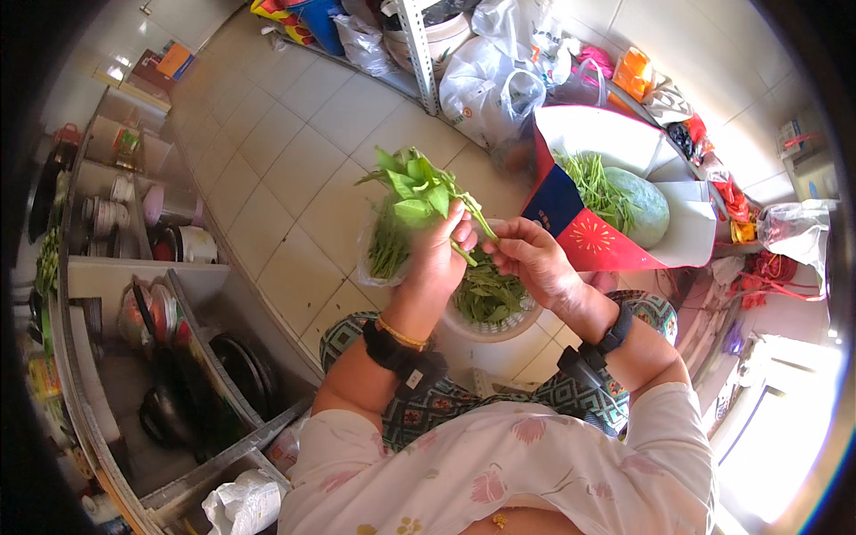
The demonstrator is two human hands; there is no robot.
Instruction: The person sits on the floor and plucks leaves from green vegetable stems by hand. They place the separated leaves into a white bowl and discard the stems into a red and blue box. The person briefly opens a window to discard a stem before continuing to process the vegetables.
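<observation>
My left hand [441, 251] is closed around a bunch of leafy green stems [418, 184], whose leaves fan out above the fist. With thumb and fingertips, my right hand [535, 257] pinches a stem of that bunch near its lower end. Below both hands stands a white plastic basket [496, 331] holding loose green leaves [488, 294]; my wrists hide part of it. Just left of my left hand, a clear plastic bag [368, 267] contains thin green stems [389, 247].
At right, a red and blue box [598, 237] holds a winter melon [638, 207] and greens [592, 180]. Plastic bags [485, 90] sit by a metal shelf post [418, 57]. On the left, cabinet compartments [221, 281] hold pans [244, 371] and dishes. Floor tiles [301, 160] lie between.
</observation>
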